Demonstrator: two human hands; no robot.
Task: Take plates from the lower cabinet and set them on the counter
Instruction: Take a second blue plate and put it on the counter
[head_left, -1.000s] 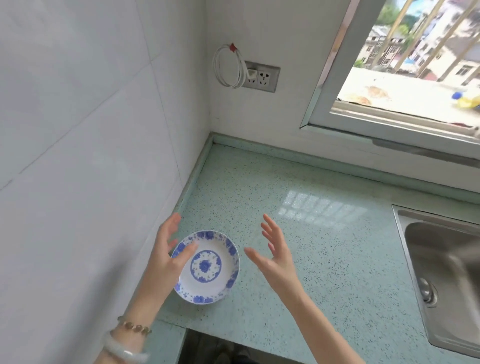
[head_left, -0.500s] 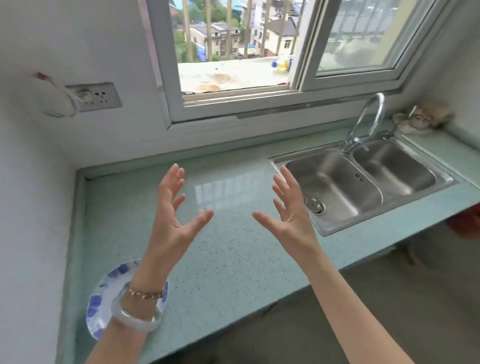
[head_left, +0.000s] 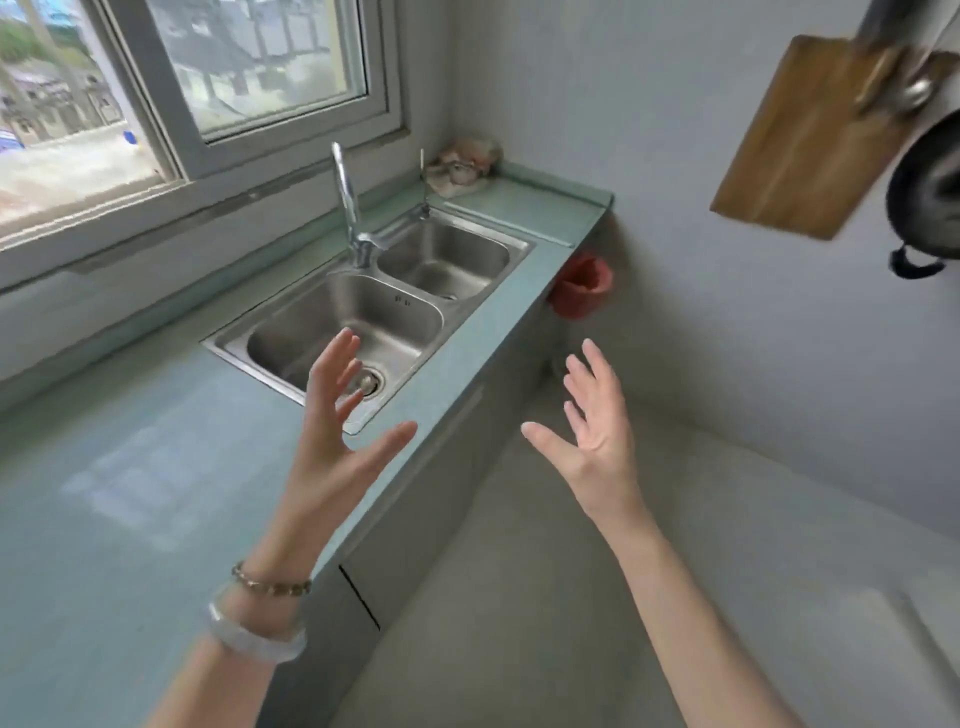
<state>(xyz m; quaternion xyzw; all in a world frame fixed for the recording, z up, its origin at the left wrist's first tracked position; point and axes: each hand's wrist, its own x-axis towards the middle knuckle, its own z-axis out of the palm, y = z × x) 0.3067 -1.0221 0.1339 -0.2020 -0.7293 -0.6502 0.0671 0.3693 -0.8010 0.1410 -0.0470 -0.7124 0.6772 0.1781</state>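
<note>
**Over the counter's edge, two empty hands**

Above the front edge of the green counter (head_left: 130, 493), the left hand (head_left: 332, 457) hangs spread wide, fingers straight and thumb out, gripping nothing. A beaded bracelet (head_left: 270, 584) and a pale bangle (head_left: 254, 634) circle its wrist. At its 3 o'clock, well apart, the right hand (head_left: 597, 441) is just as open and empty, over the floor. The lower cabinet (head_left: 415, 519) runs beneath the counter at the left hand's 5 o'clock, its door flush. A steel double sink (head_left: 363, 312) and faucet (head_left: 347, 202) sit at 12 o'clock. A wooden board (head_left: 800, 145) hangs on the wall at 2 o'clock. Where the plates are cannot be told.
</note>
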